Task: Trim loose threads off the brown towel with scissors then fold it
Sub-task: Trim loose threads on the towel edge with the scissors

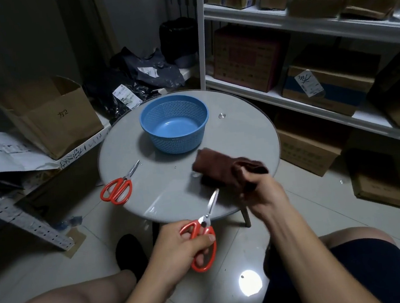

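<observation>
Head view: my right hand [261,194] grips the soft, limp towel [223,171] near the bench's [150,202] front edge; left hand [182,243] closed around scissors [203,235], blades near shut.

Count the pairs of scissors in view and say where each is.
2. One pair of scissors lies on the table's left side; the other scissors are in the left hand, blades pointing toward the brown towel.

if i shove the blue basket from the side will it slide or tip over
The blue basket will probably slide: it sits low and wide on the smooth glossy table. It looks like thin perforated plastic and is empty, so it is likely light and would skid easily.
</observation>
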A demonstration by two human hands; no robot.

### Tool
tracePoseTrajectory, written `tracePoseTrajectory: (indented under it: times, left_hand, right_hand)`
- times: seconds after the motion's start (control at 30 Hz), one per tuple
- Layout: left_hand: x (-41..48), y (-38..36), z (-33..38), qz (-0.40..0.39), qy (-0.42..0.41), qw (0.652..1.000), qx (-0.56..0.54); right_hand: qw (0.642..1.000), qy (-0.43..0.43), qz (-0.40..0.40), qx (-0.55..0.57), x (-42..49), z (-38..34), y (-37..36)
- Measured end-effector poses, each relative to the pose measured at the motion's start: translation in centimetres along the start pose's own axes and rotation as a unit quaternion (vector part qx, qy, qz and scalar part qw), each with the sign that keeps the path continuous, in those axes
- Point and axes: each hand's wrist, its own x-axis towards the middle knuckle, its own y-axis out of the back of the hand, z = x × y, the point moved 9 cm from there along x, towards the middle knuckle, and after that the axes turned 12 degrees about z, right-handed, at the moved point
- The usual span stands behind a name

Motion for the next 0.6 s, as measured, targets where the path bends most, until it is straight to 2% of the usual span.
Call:
tracePoseTrajectory:
  times: [0.1, 0.23, 0.4, 0.53, 0.6]
  left_hand:
    - [0.3, 1.5, 0.3, 0.038, -0.005, 0.999, -0.025]
    - [1.4, 1.7, 1.2, 0.062, -0.008, 0.996, -0.061]
    - [1.8, 1.4, 1.5, 0.036, -0.016, 0.999, -0.012]
    - [1.9, 2.1, 1.5, 0.039, -0.034, 0.998, 0.039]
    - [1.9, 1.8, 1.6, 0.014, -0.029, 0.998, 0.057]
  right_hand:
    - [0.997, 0.054, -0.022, -0.045, -0.3, -2.9, 0.4]
    - [0.989, 0.050, -0.109, -0.083, -1.8, -0.6, -1.3]
    - [0.989, 0.008, -0.141, -0.039, -2.3, 1.7, -0.8]
    - [0.988, 0.006, -0.150, -0.031, -2.3, 2.6, -0.6]
    - [0.985, -0.002, -0.167, -0.035, -2.6, 3.3, -0.7]
